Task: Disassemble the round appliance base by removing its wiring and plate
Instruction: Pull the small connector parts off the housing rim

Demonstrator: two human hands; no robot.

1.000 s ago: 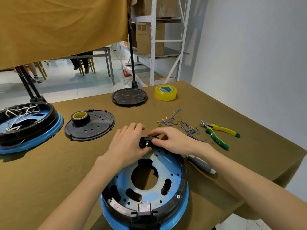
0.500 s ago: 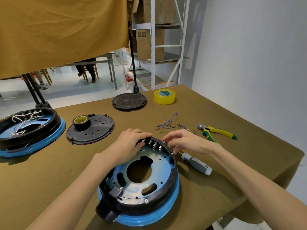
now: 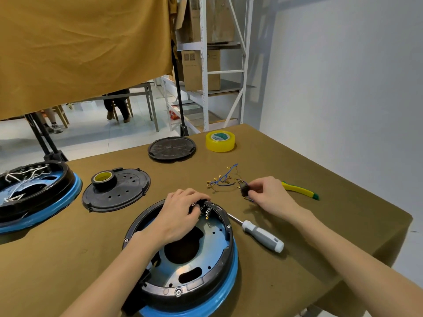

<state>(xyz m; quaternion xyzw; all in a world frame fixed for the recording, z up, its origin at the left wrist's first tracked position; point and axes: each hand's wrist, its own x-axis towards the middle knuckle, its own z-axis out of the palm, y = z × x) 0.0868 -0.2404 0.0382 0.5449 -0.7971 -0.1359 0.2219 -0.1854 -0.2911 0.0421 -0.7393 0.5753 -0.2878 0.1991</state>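
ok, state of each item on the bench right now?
round base: cover off, blue plate still in
left hand: gripping a small part at the base's far rim
right hand: pinching a small black part over the loose wires
screwdriver: lying idle
second base: still wired

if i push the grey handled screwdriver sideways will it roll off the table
The screwdriver probably would roll a little: its handle looks rounded and it lies flat on the cloth-covered table. The cloth likely slows it, and the round base blocks one side. Toward the near edge nothing stops it, so some risk remains.
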